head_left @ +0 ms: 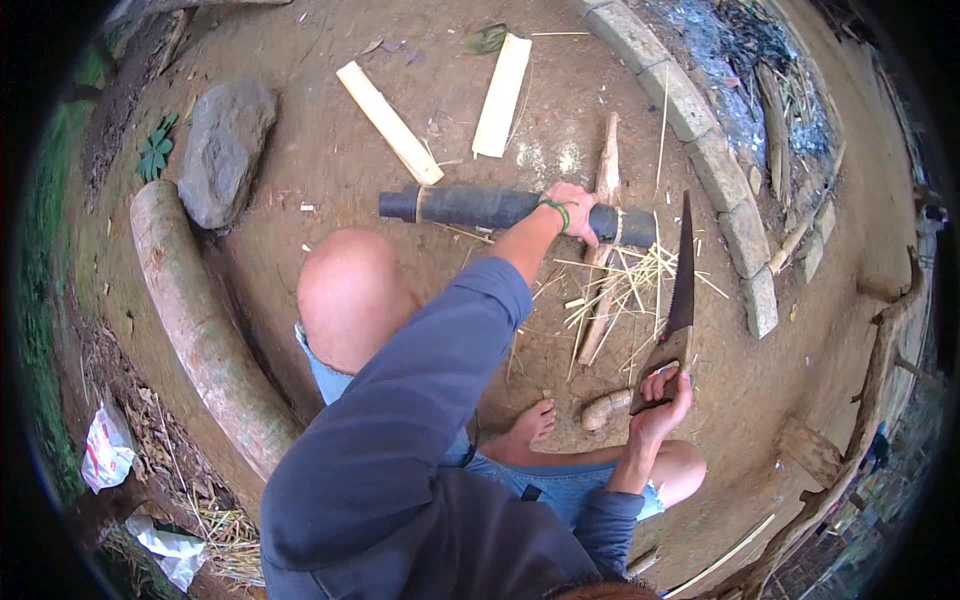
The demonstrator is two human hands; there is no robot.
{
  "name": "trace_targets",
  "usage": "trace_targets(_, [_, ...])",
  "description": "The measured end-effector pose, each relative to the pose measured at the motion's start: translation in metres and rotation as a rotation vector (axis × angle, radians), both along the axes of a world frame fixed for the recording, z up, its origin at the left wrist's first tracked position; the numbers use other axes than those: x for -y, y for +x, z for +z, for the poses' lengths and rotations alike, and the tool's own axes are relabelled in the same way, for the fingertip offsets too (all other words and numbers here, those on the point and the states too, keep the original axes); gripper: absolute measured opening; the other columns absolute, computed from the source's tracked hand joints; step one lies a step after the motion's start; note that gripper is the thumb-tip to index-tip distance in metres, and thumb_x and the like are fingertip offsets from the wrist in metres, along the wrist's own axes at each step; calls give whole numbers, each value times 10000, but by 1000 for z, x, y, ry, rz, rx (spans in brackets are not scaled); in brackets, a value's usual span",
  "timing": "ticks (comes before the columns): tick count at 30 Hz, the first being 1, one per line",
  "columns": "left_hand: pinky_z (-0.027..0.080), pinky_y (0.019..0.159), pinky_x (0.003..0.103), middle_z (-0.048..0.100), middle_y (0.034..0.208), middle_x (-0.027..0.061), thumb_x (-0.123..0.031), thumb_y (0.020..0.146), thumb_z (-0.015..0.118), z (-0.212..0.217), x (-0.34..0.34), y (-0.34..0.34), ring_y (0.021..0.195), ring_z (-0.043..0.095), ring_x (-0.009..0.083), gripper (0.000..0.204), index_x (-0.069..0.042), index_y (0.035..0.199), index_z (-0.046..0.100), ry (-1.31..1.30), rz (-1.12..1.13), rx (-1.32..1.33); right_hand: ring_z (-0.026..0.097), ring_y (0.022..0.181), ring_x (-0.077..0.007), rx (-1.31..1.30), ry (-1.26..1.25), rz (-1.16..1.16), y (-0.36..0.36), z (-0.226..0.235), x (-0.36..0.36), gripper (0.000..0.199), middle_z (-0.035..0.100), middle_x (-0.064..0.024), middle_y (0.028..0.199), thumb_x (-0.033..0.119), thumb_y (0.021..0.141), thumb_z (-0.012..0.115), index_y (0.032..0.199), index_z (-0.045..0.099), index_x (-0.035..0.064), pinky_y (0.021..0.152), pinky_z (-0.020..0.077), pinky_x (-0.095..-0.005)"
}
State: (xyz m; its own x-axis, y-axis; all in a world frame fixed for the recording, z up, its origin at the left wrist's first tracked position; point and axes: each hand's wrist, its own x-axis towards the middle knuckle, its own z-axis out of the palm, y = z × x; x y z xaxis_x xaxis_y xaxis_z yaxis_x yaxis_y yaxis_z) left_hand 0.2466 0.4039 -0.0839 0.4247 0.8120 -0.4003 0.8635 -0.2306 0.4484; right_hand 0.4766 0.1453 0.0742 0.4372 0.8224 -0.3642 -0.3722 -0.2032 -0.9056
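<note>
A dark bamboo-like pole (470, 206) lies crosswise on the ground, with lighter rings near both ends. My left hand (570, 212), a green band at its wrist, grips the pole toward its right part, where it crosses over a thin branch (598, 310). In my right hand (660, 403) is a handsaw (676, 330), held by its handle with the blade pointing away from me. The blade stands apart from the pole, just past its right end. Thin pale slivers (635, 285) lie scattered under and beside that end. The fingertips of my left hand are partly hidden.
Two pale split pieces (503, 95) lie beyond the pole. A log (205, 320) and a large rock (228, 150) are at left. Curved stone edging (735, 220) borders an ash pit (745, 90) at far right. A short brown piece (606, 410) lies near my bare foot.
</note>
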Motion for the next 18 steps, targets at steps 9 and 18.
trace_targets(9, [490,999,467,589,1211,117,-461,625,897,6,41,5,1186,577,309,848,-114,1309,536,344,93,20,358,508,-73,142,41,144,-8,6,0,194,406,30,620,187,982,521,837,503,59,452,268,-258])
trace_targets(18, [432,1032,501,602,1159,141,-450,614,908,0,56,28,1170,579,336,780,-112,1196,513,354,265,-24,583,710,-147,431,-302,178,4,-61,37,596,581,-145,1021,347,944,734,1298,556,-97,593,504,-307])
